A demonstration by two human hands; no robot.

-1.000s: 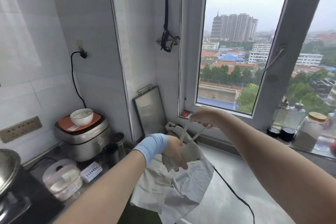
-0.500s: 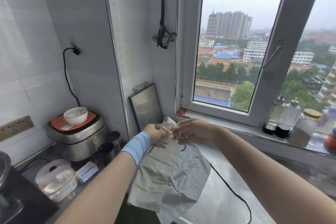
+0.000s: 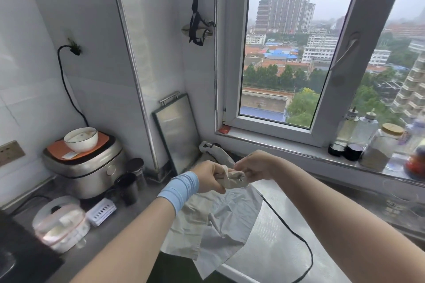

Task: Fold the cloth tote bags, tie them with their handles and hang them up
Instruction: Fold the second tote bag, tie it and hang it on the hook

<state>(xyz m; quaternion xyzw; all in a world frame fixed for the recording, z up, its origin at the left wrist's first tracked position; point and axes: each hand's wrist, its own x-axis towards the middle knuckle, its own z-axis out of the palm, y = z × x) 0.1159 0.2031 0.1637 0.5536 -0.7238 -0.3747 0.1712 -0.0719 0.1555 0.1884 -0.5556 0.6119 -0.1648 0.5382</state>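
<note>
A tall window fills the right of the view, its sill carrying a row of containers. Below it runs the steel surface, where more cloth bags lie spread flat and creased, overhanging the near edge. At the left a steel rice cooker stands with its lid down, and a white bowl sits on the orange top (what is in the bowl is too pale to make out). A metal tray leans upright against the wall in the corner. Near the left front corner is a clear plastic tub with its lid on; something whitish shows through, blurred. On the sill a glass jar with a light round lid holds a beige, grainy fill in its lower part, two clear bottles with spouted caps stand just left of it, and two small dark pots sit in front of those. Two dark steel cups stand beside the cooker. A black cord trails across the surface. Held up over the flat bags, between both hands, is the folded tote bag, bunched into a small cream bundle. The left hand, with a blue band at the wrist, has its fingers curled round the bundle's left end. The right hand pinches the cloth at the right end. High on the wall a black strap hangs from a hook.
</note>
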